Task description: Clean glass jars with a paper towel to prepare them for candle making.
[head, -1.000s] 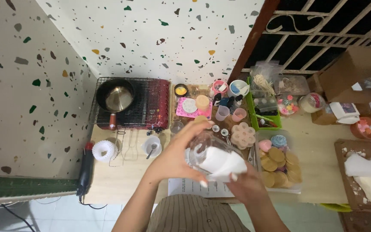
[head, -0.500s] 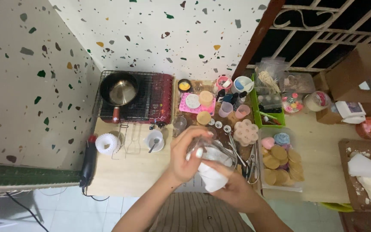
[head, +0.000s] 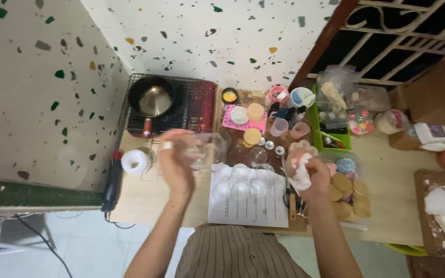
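Two hands work mid-frame above the wooden table [head: 181, 195]: the left hand [head: 177, 162] has its fingers wrapped round a clear glass jar [head: 204, 150], blurred, left of centre; the right hand [head: 307, 175] has its fingers bunched on a white tissue [head: 301, 172]. Wiping the jar seems in hand; next, tissue must meet glass.

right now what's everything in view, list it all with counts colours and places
clear cup: 1, see-through, in left hand
white wad: 1, white, in right hand
paper sheet: 1, white, table front
pot: 1, black, on rack far left
wire rack: 1, red-black, against wall
tape roll: 1, white, table left
green bin: 1, green, far right
round discs: several, tan, right of paper
left hand: 1, raised
right hand: 1, over table
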